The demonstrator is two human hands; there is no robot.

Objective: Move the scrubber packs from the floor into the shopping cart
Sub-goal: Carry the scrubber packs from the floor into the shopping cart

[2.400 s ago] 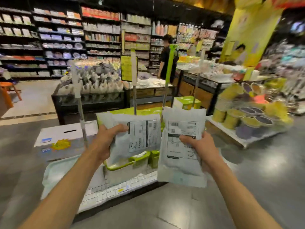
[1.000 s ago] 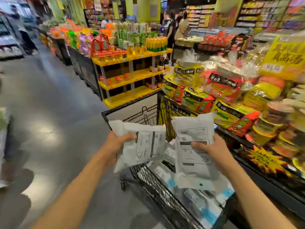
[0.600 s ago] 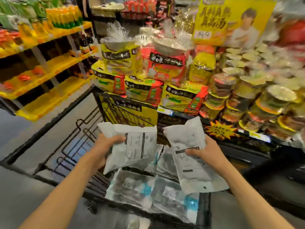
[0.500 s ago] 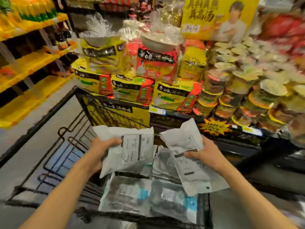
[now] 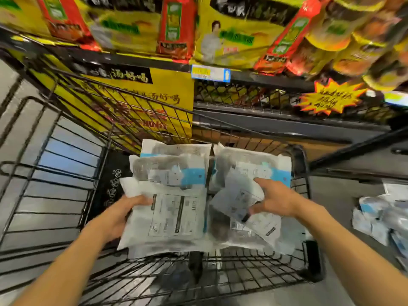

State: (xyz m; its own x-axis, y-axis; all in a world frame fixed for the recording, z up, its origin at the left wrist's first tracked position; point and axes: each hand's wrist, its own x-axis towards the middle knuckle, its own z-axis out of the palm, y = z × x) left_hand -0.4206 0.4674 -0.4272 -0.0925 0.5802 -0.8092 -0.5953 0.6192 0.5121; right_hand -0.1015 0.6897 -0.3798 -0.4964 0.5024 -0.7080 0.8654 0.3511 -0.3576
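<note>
My left hand [image 5: 123,214] grips a white scrubber pack [image 5: 170,215] by its left edge, label side up, low inside the black wire shopping cart [image 5: 72,164]. A second white pack [image 5: 238,202] lies tilted beside it, and my right hand [image 5: 276,198] holds its right edge, index finger stretched over the top and thumb under it. Both packs sit over a pile of white and blue packs [image 5: 176,171] in the cart's basket. More packs [image 5: 379,219] lie on the floor at the right.
A store shelf [image 5: 242,77] with yellow and red noodle bags [image 5: 231,34] stands right behind the cart. A yellow carton [image 5: 136,102] sits below the shelf, seen through the cart's wire side. Grey floor [image 5: 344,199] shows to the right of the cart.
I turned from the aisle to the cart and leaned over it. Both hands came down with their packs onto the pile in the basket. The right pack now lies tilted and crumpled.
</note>
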